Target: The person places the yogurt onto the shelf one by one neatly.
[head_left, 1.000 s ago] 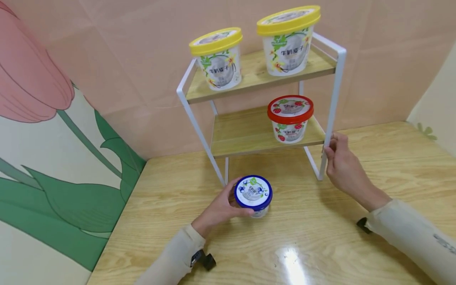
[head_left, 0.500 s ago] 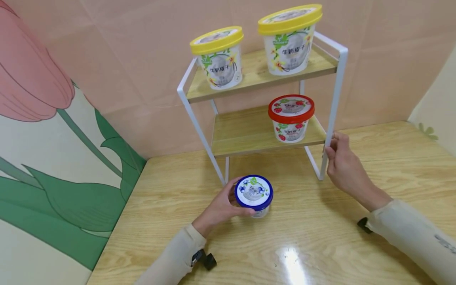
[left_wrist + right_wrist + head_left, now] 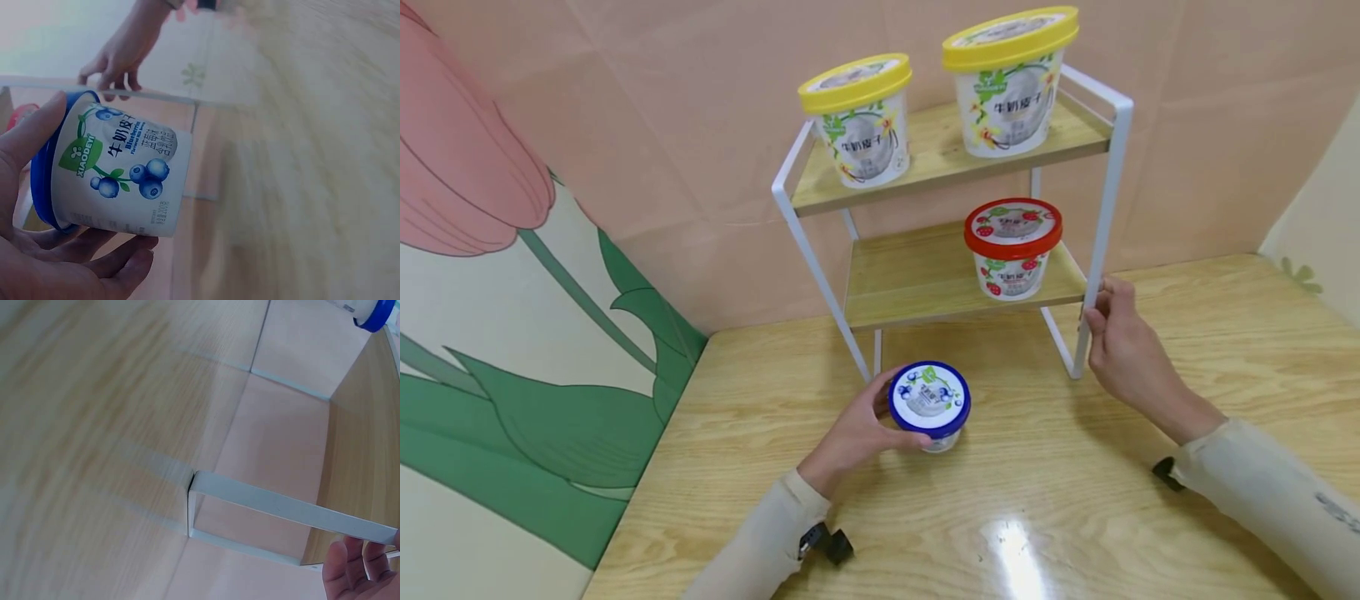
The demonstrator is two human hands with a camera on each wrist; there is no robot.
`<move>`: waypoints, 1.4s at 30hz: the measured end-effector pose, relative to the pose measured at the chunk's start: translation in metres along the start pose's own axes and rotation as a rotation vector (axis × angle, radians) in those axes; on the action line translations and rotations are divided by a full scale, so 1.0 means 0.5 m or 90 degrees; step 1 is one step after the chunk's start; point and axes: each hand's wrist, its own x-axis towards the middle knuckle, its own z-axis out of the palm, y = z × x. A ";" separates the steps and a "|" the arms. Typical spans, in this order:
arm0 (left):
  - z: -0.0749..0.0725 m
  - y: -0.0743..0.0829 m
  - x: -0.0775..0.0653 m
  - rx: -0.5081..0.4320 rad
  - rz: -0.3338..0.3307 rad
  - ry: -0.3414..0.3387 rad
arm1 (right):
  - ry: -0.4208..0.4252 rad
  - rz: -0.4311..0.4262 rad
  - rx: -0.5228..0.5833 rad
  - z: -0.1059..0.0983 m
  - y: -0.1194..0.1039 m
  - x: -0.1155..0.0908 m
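My left hand [image 3: 856,429] grips a small white paper cup [image 3: 930,402] with a blue lid, in front of the shelf rack. In the left wrist view, the cup [image 3: 122,165] shows blueberries and a green logo, the thumb lying on its lid and the fingers beneath its side. My right hand [image 3: 1131,354] holds the right front leg of the two-tier rack [image 3: 902,275] just below the lower board. The right wrist view has curled fingers [image 3: 336,562] behind the white metal leg [image 3: 275,503], and the thumb is mostly cut off at the edge.
Two larger yellow-lidded tubs, one left [image 3: 868,150] and one right [image 3: 1011,108], stand on the top board. A red-lidded cup [image 3: 1011,271] sits at the lower board's right end. Pink cloth [image 3: 715,150] hangs behind the wooden table [image 3: 760,392].
My left hand has shifted the blue-lidded cup slightly left and towards the rack. The right hand keeps its hold on the leg, and the other cups stay put.
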 end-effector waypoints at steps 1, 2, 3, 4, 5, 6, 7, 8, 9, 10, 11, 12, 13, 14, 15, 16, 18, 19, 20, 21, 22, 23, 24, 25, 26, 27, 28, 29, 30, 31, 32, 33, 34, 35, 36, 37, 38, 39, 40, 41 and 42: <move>-0.001 0.003 -0.002 0.001 0.002 0.002 | 0.000 -0.001 0.000 0.000 0.000 0.000; -0.002 0.006 -0.003 -0.001 0.002 0.003 | 0.000 -0.003 0.001 0.000 -0.001 0.000; -0.003 0.010 -0.005 -0.003 0.003 0.004 | 0.001 -0.004 0.002 0.001 -0.001 0.000; -0.005 0.014 -0.006 -0.006 0.003 0.006 | 0.001 -0.004 0.002 0.001 -0.001 0.001; -0.006 0.018 -0.007 -0.008 0.001 0.007 | 0.001 -0.004 0.002 0.000 -0.001 0.001; -0.007 0.022 -0.009 -0.011 0.002 0.007 | 0.001 -0.004 0.000 0.000 -0.002 0.001; -0.008 0.026 -0.009 -0.014 0.002 0.007 | 0.001 -0.003 -0.001 0.000 -0.001 0.001; -0.009 0.030 -0.010 -0.016 0.004 0.007 | -0.001 0.002 -0.001 0.000 -0.001 0.000; -0.011 0.032 -0.010 -0.017 0.009 0.005 | -0.003 0.008 -0.001 0.000 -0.001 0.000; -0.012 0.034 -0.010 -0.016 0.013 0.004 | -0.005 0.013 -0.001 0.000 0.000 0.000; -0.014 0.035 -0.010 -0.017 0.017 0.003 | -0.006 0.016 -0.001 0.001 0.000 -0.001; -0.015 0.036 -0.010 -0.019 0.020 0.002 | -0.007 0.019 -0.001 0.002 0.001 -0.001; -0.016 0.038 -0.009 -0.021 0.023 0.000 | -0.008 0.022 0.000 0.002 0.002 -0.001; -0.017 0.039 -0.010 -0.024 0.024 0.000 | -0.008 0.023 0.001 0.002 0.002 -0.002; -0.018 0.042 -0.011 -0.025 0.021 0.001 | -0.008 0.021 -0.001 0.002 0.002 -0.002; -0.019 0.046 -0.012 -0.026 0.016 0.005 | -0.007 0.019 -0.002 0.002 0.003 -0.002; -0.022 0.055 -0.016 -0.035 0.007 0.011 | -0.005 0.014 -0.003 0.001 0.002 -0.002; -0.023 0.060 -0.018 -0.040 0.004 0.014 | -0.004 0.013 -0.002 0.001 0.002 -0.001; -0.025 0.065 -0.020 -0.045 0.000 0.021 | -0.005 0.013 -0.001 0.001 0.002 -0.001; -0.026 0.070 -0.021 -0.050 -0.002 0.025 | -0.005 0.012 0.001 0.001 0.002 0.000; -0.028 0.074 -0.021 -0.057 0.000 0.028 | -0.005 0.012 0.000 0.001 0.002 0.000; -0.030 0.077 -0.021 -0.065 0.000 0.029 | -0.006 0.011 0.002 0.001 0.003 0.000; -0.031 0.081 -0.021 -0.070 0.001 0.031 | -0.007 0.011 0.002 0.001 0.003 0.000; -0.033 0.084 -0.021 -0.072 0.002 0.033 | -0.008 0.012 0.003 0.001 0.003 0.000; -0.034 0.087 -0.020 -0.073 0.003 0.033 | -0.008 0.013 0.003 0.002 0.004 -0.001; -0.035 0.090 -0.019 -0.072 0.009 0.031 | -0.008 0.012 0.002 0.002 0.004 -0.001; -0.037 0.093 -0.018 -0.071 0.014 0.032 | -0.007 0.013 0.001 0.002 0.005 -0.001; -0.039 0.096 -0.018 -0.068 0.019 0.035 | -0.008 0.011 0.002 0.003 0.005 -0.002; -0.041 0.100 -0.018 -0.064 0.026 0.038 | -0.007 0.011 0.002 0.003 0.005 -0.002; -0.044 0.104 -0.019 -0.062 0.035 0.043 | -0.006 0.011 0.002 0.003 0.005 -0.002; -0.047 0.108 -0.019 -0.063 0.042 0.049 | -0.006 0.010 0.002 0.004 0.005 -0.002; -0.050 0.113 -0.020 -0.063 0.049 0.056 | -0.005 0.008 0.003 0.004 0.005 -0.002; -0.053 0.117 -0.021 -0.065 0.053 0.063 | -0.005 0.006 0.003 0.004 0.005 -0.002; -0.056 0.122 -0.021 -0.066 0.061 0.066 | -0.004 0.005 0.004 0.004 0.005 -0.002; -0.059 0.127 -0.022 -0.069 0.063 0.069 | -0.003 0.004 0.004 0.004 0.004 -0.001; -0.061 0.131 -0.022 -0.075 0.063 0.071 | -0.002 0.003 0.004 0.004 0.004 -0.001; -0.063 0.136 -0.021 -0.082 0.062 0.070 | -0.001 0.002 0.004 0.004 0.004 -0.001; -0.064 0.140 -0.021 -0.088 0.062 0.069 | -0.001 0.002 0.004 0.003 0.004 -0.002; -0.064 0.144 -0.020 -0.095 0.064 0.066 | -0.001 0.003 0.004 0.003 0.003 -0.002; -0.065 0.148 -0.020 -0.102 0.065 0.065 | -0.001 0.004 0.005 0.003 0.003 -0.002; -0.065 0.152 -0.019 -0.111 0.064 0.065 | 0.000 0.006 0.005 0.003 0.003 -0.002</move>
